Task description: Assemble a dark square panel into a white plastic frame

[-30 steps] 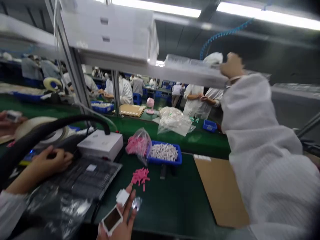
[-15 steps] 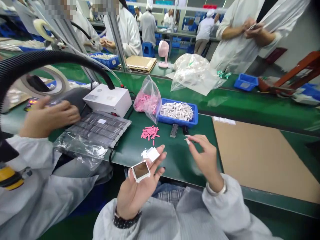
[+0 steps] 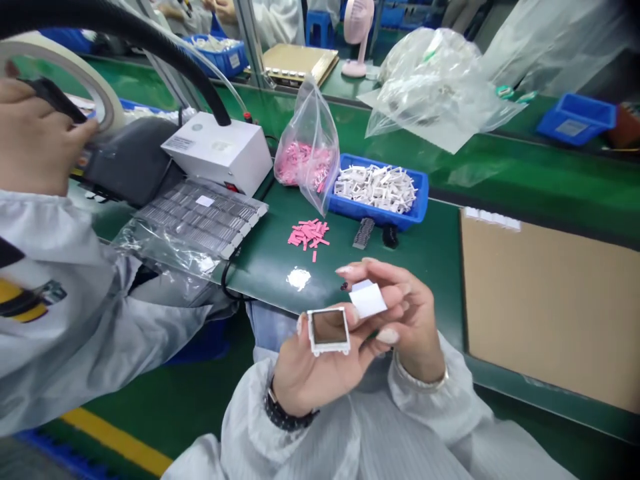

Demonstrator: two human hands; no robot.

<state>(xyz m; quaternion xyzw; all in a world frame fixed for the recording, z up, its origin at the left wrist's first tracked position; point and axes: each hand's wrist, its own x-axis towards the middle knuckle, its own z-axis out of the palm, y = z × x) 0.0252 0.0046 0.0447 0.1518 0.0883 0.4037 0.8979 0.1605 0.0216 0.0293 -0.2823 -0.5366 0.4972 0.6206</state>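
My left hand (image 3: 313, 373), a watch on its wrist, holds a small square white-framed display module (image 3: 329, 328) at the fingers, with its glossy face up. My right hand (image 3: 407, 313) pinches a white square pad (image 3: 369, 300) right beside the module, and the fingers of both hands touch. Below them lies the green workbench (image 3: 265, 280), and the nearest items on it are a small heap of pink strips (image 3: 307, 235). A co-worker's hand (image 3: 35, 137) at far left grips a small black object near a tape roll (image 3: 65, 73).
A blue tray of white parts (image 3: 377, 190), a transparent bag of pink pieces (image 3: 309, 150), a white box unit (image 3: 215, 157) with a black hose (image 3: 150, 40), and a plastic-wrapped parts tray (image 3: 200, 223) stand ahead. A cardboard sheet (image 3: 550, 313) lies right.
The view has swung down from the overhead shelf to the bench. The white pad has passed from my left fingers to my right hand's pinch, and both hands have come together.
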